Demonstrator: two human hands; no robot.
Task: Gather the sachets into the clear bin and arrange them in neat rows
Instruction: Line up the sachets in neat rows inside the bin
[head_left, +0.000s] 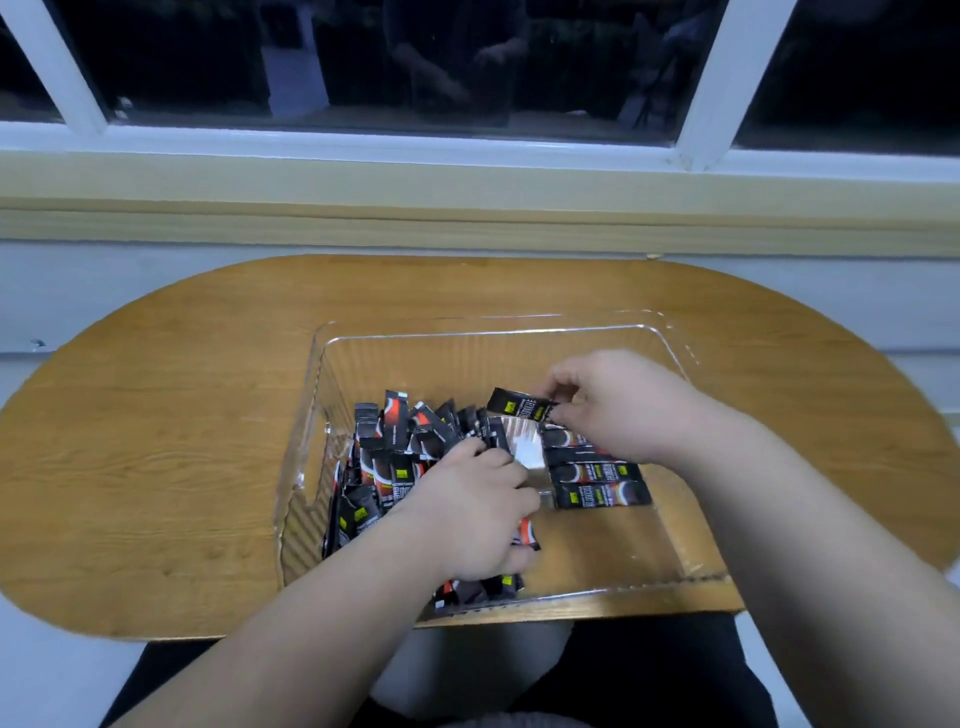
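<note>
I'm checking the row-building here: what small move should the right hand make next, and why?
Probably lay the pinched sachet flat at the far end of the row, parallel to it: the right hand holds it just above there, while the left hand rests on the jumbled pile.

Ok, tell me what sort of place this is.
Probably a room in a home, at night: a small oval wooden table stands under a white-framed window with dark panes, and on it is a clear bin of sachets.
</note>
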